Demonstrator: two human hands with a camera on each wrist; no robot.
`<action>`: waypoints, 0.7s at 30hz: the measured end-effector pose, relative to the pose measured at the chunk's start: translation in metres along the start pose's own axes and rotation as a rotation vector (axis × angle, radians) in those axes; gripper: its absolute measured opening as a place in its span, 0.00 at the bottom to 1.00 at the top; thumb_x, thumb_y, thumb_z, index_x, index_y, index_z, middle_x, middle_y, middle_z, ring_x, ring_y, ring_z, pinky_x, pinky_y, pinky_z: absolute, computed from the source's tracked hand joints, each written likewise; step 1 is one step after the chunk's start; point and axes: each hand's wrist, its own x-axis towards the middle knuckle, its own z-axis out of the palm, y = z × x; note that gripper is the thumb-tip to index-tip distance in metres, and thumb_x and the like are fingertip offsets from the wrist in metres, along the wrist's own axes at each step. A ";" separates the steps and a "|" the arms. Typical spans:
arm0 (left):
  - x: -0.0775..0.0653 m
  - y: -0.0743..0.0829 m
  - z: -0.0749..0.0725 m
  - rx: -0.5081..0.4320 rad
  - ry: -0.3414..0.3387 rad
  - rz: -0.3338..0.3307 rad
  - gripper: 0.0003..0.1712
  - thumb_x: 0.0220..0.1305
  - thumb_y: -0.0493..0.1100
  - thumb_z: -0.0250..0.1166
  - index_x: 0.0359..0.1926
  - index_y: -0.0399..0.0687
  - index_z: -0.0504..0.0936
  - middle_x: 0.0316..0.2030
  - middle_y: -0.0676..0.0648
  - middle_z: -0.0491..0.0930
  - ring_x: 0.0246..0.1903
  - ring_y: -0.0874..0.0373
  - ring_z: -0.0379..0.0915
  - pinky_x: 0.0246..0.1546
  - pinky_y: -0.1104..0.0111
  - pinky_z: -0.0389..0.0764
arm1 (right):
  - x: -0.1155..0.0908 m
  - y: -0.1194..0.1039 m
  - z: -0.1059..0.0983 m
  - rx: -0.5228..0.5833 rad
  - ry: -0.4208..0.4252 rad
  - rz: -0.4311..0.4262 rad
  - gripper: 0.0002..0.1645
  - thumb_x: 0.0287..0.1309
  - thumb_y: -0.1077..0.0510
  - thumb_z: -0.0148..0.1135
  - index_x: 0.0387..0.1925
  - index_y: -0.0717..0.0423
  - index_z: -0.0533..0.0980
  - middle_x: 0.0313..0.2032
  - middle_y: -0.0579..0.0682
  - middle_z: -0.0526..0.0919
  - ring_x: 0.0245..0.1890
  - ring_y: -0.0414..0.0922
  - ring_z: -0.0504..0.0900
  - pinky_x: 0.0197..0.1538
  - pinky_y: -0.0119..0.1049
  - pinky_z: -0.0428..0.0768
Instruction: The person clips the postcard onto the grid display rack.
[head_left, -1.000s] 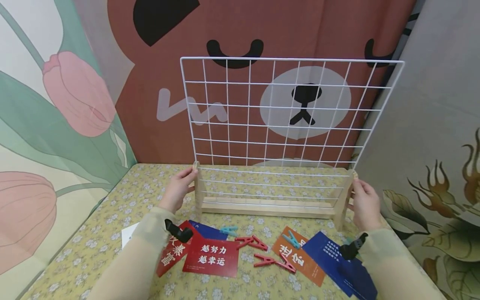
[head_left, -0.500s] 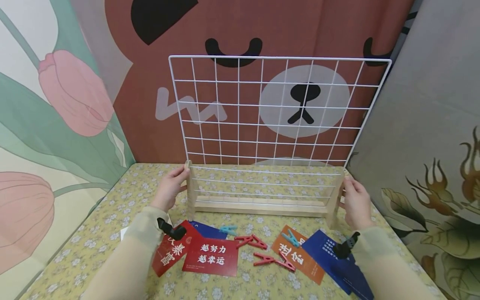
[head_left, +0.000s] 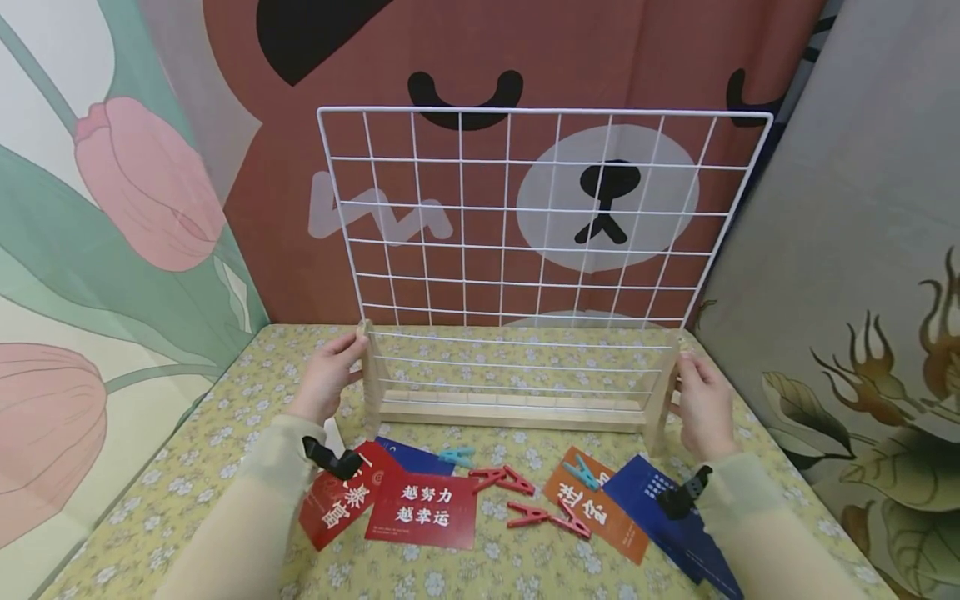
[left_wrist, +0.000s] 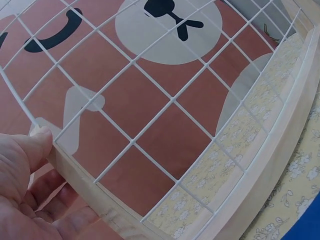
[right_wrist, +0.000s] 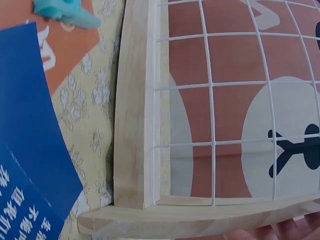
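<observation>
A white wire grid panel (head_left: pixel 510 208) stands upright in a wooden stand (head_left: pixel 510 414), towards the back of the table. My left hand (head_left: pixel 324 379) holds the stand's left post near its top. In the left wrist view, the thumb of that hand (left_wrist: pixel 22 170) lies on the post's upper end, with the fingers curled behind. On the opposite side, my right hand (head_left: pixel 705 404) grips the right post. Only some fingertips of it show in the right wrist view, along the lower edge of the post (right_wrist: pixel 200 220).
In front of the stand lie red cards (head_left: pixel 423 512), an orange card (head_left: pixel 618 533) and blue cards (head_left: pixel 645 500). Red clothespins (head_left: pixel 528 517) and blue clothespins (head_left: pixel 456 456) are scattered among them. A flowered cloth covers the table (head_left: pixel 247 392); patterned curtains hang behind and beside it.
Both hands have shifted the stand and its grid to the left across the table, keeping their hold on the posts. The cards and clothespins stay in place.
</observation>
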 end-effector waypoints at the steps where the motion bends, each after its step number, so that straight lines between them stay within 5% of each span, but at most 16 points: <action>1: 0.000 0.000 0.000 0.003 0.005 -0.003 0.32 0.72 0.52 0.54 0.71 0.45 0.62 0.68 0.40 0.62 0.68 0.48 0.56 0.62 0.51 0.65 | 0.000 0.000 0.001 -0.003 0.000 0.000 0.32 0.69 0.38 0.45 0.64 0.53 0.69 0.47 0.47 0.75 0.48 0.42 0.74 0.46 0.42 0.75; 7: 0.000 0.001 0.001 0.012 0.026 0.001 0.31 0.71 0.52 0.54 0.70 0.46 0.64 0.66 0.41 0.65 0.66 0.48 0.59 0.61 0.50 0.67 | 0.003 0.002 0.002 0.016 -0.002 -0.008 0.30 0.69 0.39 0.45 0.63 0.52 0.71 0.47 0.48 0.74 0.47 0.43 0.73 0.52 0.49 0.73; 14: -0.005 0.001 0.001 0.029 0.011 0.024 0.30 0.72 0.51 0.53 0.70 0.46 0.64 0.67 0.41 0.63 0.67 0.48 0.58 0.59 0.50 0.68 | 0.003 0.006 -0.002 -0.095 -0.025 -0.029 0.34 0.67 0.34 0.41 0.65 0.47 0.68 0.50 0.47 0.74 0.51 0.44 0.72 0.47 0.42 0.72; 21: -0.004 -0.001 0.002 0.030 0.019 0.021 0.31 0.72 0.52 0.54 0.70 0.45 0.64 0.68 0.41 0.62 0.67 0.49 0.57 0.60 0.50 0.68 | 0.004 0.006 -0.001 -0.072 -0.027 -0.024 0.35 0.67 0.33 0.42 0.66 0.47 0.67 0.51 0.48 0.74 0.53 0.45 0.72 0.55 0.52 0.69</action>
